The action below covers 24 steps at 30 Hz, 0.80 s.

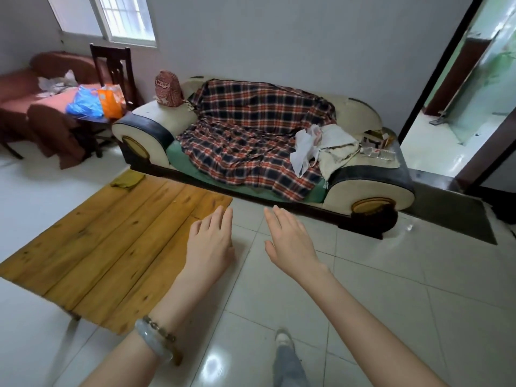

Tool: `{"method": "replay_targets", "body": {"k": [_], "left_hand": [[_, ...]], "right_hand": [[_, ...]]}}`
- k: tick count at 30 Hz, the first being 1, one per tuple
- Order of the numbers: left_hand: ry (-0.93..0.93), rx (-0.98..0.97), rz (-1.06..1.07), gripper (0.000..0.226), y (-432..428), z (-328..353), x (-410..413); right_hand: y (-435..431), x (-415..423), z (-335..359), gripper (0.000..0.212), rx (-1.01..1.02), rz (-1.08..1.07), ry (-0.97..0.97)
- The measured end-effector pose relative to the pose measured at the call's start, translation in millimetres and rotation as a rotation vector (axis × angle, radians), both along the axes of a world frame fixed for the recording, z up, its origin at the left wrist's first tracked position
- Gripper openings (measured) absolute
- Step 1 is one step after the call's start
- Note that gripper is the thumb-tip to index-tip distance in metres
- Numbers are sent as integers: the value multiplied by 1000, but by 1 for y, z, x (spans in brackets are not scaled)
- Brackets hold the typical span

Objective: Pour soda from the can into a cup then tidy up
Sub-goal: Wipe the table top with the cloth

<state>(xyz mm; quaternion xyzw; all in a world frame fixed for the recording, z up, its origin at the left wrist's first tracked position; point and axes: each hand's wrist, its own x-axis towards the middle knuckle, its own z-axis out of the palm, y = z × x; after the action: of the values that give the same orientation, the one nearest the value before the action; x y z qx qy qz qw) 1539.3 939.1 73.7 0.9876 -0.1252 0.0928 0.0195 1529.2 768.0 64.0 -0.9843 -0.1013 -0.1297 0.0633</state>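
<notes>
Both of my hands are held out in front of me, palms down, fingers loosely spread and holding nothing: my left hand (210, 241), a bead bracelet (162, 342) and a pale bangle on its wrist, hangs over the near right edge of the wooden surface (92, 247), and my right hand (290, 241) hovers just beside it over the tiled floor (363, 303). Below them, one shoe (284, 337) and a jeans leg show on the tiles.

The surface itself carries only a folded olive cloth (128, 180) at its far corner. No can and no cup shows anywhere on it (nor anywhere else that I can make out), so where the soda is I cannot tell.

Beyond the surface stands a cream-and-black sofa (156, 118) under a plaid blanket (251, 129), with a small red backpack (168, 89) on its left arm, and white plastic bags (304, 149) and some small boxes heaped at its right end. Further back to the left, a blue bag (83, 103) and an orange bag (111, 100) lie on a seat by a dark wooden chair (111, 62) beneath the window (122, 18); to the right, a doorway (474, 79) opens onto a bright room.

As for the task, I judge one of two things: either nothing has started and the can and cup must first be fetched, or pouring and tidying are finished and everything is cleared away. The bare boards fit both readings, and nothing here settles it.
</notes>
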Motion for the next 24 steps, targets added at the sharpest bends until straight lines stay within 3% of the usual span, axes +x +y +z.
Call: {"method": "replay_targets", "body": {"k": [12,24], "left_hand": [[14,8,342,85,-46,-7,190],[68,-35,641,92,10,-43,287]], "right_hand": [[-34,249,-7,66,-8,356,22],[46,399,-41,68,-21,668,97]]}}
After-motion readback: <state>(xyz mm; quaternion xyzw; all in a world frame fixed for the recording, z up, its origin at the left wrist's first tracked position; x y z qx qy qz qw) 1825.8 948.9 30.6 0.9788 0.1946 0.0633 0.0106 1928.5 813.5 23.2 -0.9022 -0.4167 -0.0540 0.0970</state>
